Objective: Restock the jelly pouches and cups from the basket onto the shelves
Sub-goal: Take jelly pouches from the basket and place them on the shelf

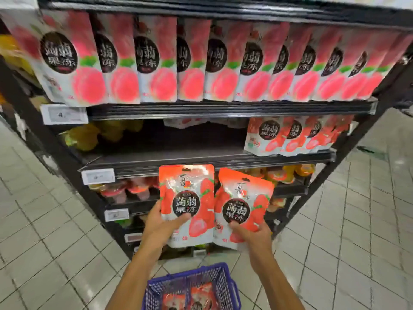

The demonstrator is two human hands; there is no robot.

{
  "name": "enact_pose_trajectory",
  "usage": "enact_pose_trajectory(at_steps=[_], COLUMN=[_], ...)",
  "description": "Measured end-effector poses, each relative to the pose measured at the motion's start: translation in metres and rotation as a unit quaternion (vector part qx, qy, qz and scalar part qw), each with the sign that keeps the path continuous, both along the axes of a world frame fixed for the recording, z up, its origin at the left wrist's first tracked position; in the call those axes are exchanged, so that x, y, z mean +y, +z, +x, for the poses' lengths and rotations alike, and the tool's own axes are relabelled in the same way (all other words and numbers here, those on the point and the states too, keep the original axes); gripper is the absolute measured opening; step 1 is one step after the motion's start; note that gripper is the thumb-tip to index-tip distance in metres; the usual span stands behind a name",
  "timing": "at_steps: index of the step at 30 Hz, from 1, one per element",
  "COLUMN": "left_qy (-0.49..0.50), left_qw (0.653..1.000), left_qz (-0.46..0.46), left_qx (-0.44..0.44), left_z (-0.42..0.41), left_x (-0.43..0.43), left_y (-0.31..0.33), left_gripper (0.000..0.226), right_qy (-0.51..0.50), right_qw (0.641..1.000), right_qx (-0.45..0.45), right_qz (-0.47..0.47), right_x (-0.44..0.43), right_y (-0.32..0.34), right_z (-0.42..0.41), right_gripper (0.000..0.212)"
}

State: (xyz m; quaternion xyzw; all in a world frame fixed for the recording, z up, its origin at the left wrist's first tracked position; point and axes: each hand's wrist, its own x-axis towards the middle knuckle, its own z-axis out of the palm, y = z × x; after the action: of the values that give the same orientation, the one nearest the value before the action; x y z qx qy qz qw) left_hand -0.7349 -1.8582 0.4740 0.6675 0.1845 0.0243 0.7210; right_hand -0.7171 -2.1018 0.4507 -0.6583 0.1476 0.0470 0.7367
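Pouches: I have one in each hand. My left hand [163, 222] grips the left pouch [186, 204] at its lower left corner, with the thumb across the front just under the black label. That pouch stands upright, above and to the right of the hand. The right pouch [242, 204] touches its right edge and is tilted with its top to the right. My right hand [252, 233] grips it from below, thumb on the front under the label, so it rises above and slightly left of the hand. Between my forearms, below both hands, the basket [201, 270] holds more red pouches. Just above the two held pouches runs the shelf [178, 153], and a shelf row [290, 137] of matching packs stands up and right of my right hand. Cups [134, 189] sit on the level behind, left of my left hand.
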Motion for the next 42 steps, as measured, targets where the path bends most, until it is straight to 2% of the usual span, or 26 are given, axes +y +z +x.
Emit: enact_pose_trajectory(at_steps=[3, 7, 14, 18, 21, 27, 30, 36, 39, 42], left_qy=[-0.013, -0.035, -0.061, -0.067, -0.061, 0.003, 0.022, 0.035, 0.043, 0.048], left_qw=[0.999, 0.997, 0.995, 0.995, 0.995, 0.998, 0.998, 0.998, 0.998, 0.997], left_qz=[0.006, 0.016, 0.018, 0.013, 0.019, 0.012, 0.006, 0.010, 0.013, 0.011], left_qx=[-0.037, -0.071, -0.075, -0.072, -0.072, -0.064, -0.054, -0.045, -0.052, -0.059], left_z=[0.010, 0.021, 0.053, 0.076, 0.092, 0.117, 0.124, 0.132, 0.131, 0.131], left_x=[-0.006, -0.014, -0.035, -0.051, -0.061, -0.067, -0.067, -0.068, -0.070, -0.072], left_y=[0.025, 0.037, 0.042, 0.042, 0.044, 0.041, 0.040, 0.038, 0.038, 0.038], left_gripper=[0.068, 0.057, 0.050, 0.054, 0.055, 0.053, 0.059, 0.051, 0.049, 0.049], right_qy=[-0.010, -0.021, -0.005, 0.023, 0.033, 0.023, 0.034, 0.031, 0.022, 0.003], right_qw=[0.999, 0.996, 0.996, 0.995, 0.995, 0.993, 0.992, 0.991, 0.989, 0.988], right_qx=[-0.031, -0.083, -0.083, -0.101, -0.094, -0.115, -0.117, -0.128, -0.140, -0.149], right_qz=[0.004, 0.009, 0.031, 0.006, -0.010, -0.020, -0.032, -0.039, -0.043, -0.047], right_x=[-0.007, -0.017, -0.040, -0.046, -0.050, -0.059, -0.061, -0.045, -0.035, -0.027], right_y=[0.024, 0.042, 0.048, 0.053, 0.051, 0.043, 0.043, 0.062, 0.075, 0.080], right_z=[0.006, 0.017, 0.054, 0.082, 0.107, 0.146, 0.164, 0.200, 0.216, 0.228], right_gripper=[0.072, 0.041, 0.061, 0.047, 0.047, 0.039, 0.046, 0.058, 0.082, 0.097])
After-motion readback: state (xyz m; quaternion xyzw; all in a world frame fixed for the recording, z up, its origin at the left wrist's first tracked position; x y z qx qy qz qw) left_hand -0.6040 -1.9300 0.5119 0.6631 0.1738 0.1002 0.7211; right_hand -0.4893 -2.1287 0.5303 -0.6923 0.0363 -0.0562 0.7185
